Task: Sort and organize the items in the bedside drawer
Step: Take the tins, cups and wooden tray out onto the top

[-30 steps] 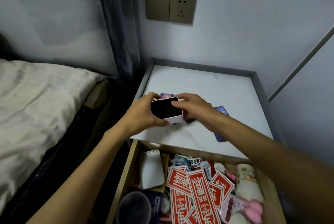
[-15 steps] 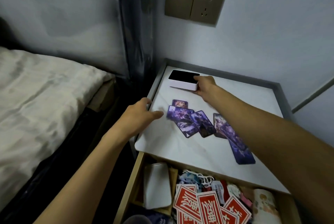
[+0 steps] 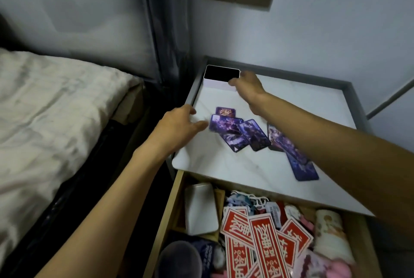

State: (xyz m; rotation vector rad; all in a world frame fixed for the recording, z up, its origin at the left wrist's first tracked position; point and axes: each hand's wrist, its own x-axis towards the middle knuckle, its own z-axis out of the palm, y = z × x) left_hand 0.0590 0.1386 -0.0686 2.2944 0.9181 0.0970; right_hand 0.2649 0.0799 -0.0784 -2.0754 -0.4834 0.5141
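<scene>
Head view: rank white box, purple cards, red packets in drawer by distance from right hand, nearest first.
1. white box, back-left corner of the tabletop, touching the right hand.
2. purple cards, spread across mid-tabletop.
3. red packets, down in the open drawer.

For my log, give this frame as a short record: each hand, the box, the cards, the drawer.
left hand: open, fingers straight, reaching toward the cards; contact unclear
right hand: grips the right end of the box
box: white with a black top, at the back-left corner of the nightstand
cards: purple, spread loosely on the nightstand, some hidden under the right forearm
drawer: open, cluttered; red slips and a white tin are inside
</scene>
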